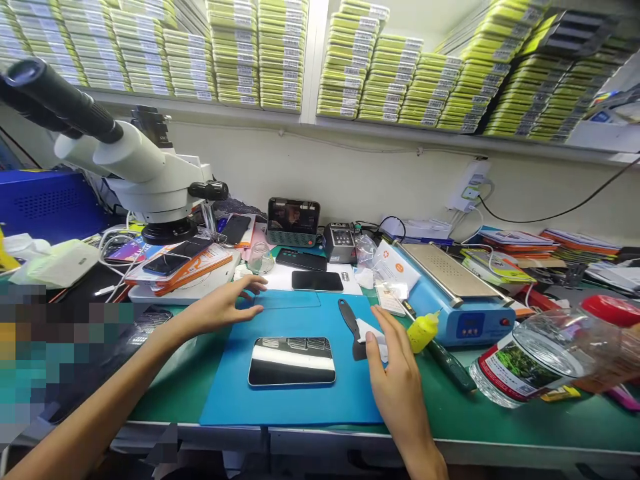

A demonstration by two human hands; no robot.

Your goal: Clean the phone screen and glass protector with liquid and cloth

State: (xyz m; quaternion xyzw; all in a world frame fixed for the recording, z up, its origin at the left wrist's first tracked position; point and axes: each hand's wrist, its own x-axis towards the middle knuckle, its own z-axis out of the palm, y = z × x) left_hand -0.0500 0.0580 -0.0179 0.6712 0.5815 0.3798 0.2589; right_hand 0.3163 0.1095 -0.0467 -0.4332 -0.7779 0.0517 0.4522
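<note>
A smartphone (292, 373) lies screen up on the blue mat (280, 410), with a bright reflection across its glass. My left hand (227, 307) hovers above the mat's far left part, thumb and fingers apart, near a thin dark outline on the mat. Over the mat's right edge is my right hand (395, 367), its fingers stretched out beside a white tissue (373, 333). Partly under that tissue rests a dark scraper (349, 317). A second phone (317, 281) lies on white paper behind the mat. Neither hand touches the smartphone.
To the left stands a microscope (145, 167) over stacked boxes and phones. A blue heating plate machine (465, 320), a yellow bottle (423, 331), a green-handled tool (450, 367) and a large clear jar (530, 360) occupy the right. At the back is a small screen device (293, 223).
</note>
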